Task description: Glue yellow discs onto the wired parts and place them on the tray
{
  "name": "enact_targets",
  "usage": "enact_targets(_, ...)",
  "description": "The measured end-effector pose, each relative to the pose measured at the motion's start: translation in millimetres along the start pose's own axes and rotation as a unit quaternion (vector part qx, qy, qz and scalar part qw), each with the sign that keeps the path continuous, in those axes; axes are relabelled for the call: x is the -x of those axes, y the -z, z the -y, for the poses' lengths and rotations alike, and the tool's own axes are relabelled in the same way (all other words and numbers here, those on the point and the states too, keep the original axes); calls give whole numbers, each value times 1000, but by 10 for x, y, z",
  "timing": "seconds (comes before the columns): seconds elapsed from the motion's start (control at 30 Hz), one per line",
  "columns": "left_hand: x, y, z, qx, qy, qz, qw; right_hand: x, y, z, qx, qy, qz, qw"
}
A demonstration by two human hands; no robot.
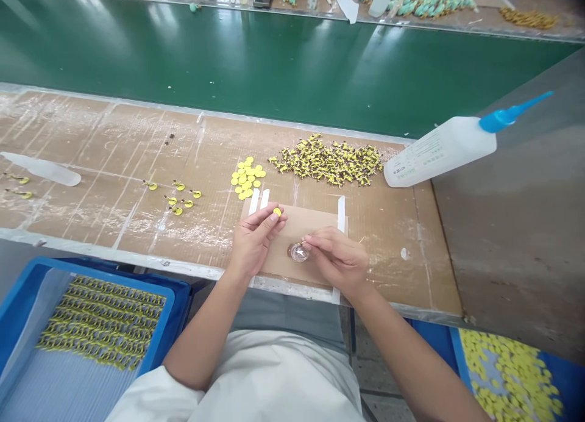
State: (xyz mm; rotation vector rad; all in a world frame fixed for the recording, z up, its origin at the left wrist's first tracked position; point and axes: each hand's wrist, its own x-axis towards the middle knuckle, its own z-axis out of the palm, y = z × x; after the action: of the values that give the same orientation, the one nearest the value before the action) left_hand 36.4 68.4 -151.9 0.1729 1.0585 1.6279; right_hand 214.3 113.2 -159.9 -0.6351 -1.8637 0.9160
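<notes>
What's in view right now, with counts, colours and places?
bench: one, brown, centre
cardboard sheet: one, brown, on bench
dish: one, clear, on cardboard
held disc: one, yellow, in left hand
loose discs: about twenty, yellow, behind cardboard
small pieces: many, yellow and dark, back of bench
disc-mounted pieces: eight, yellow and dark, bench left
nozzle bottle: one, white and blue, bench right
translucent bottle: one, whitish, bench left
piece tray: one, blue, lower left
disc tray: one, blue, lower right
green surface: one, green, behind bench
far heaps: two, turquoise and brown, top right
grey panel: one, grey, right
left hand: one, bare, pinching disc
right hand: one, bare, at dish
</notes>
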Motion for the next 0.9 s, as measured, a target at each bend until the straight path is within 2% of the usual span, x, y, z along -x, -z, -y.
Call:
enact_targets(0.3,-4,1,-1,2,0,0,1000,5,-3,-1,6,11,6,1000)
enact_targets(0.57,1,-6,-6,3,-3,11,1000,30,43,-28,4,37,-16,999)
enact_targets(0.9,9,-11,-18,8,0,8,1000,0,47,-9,21,47,17,999)
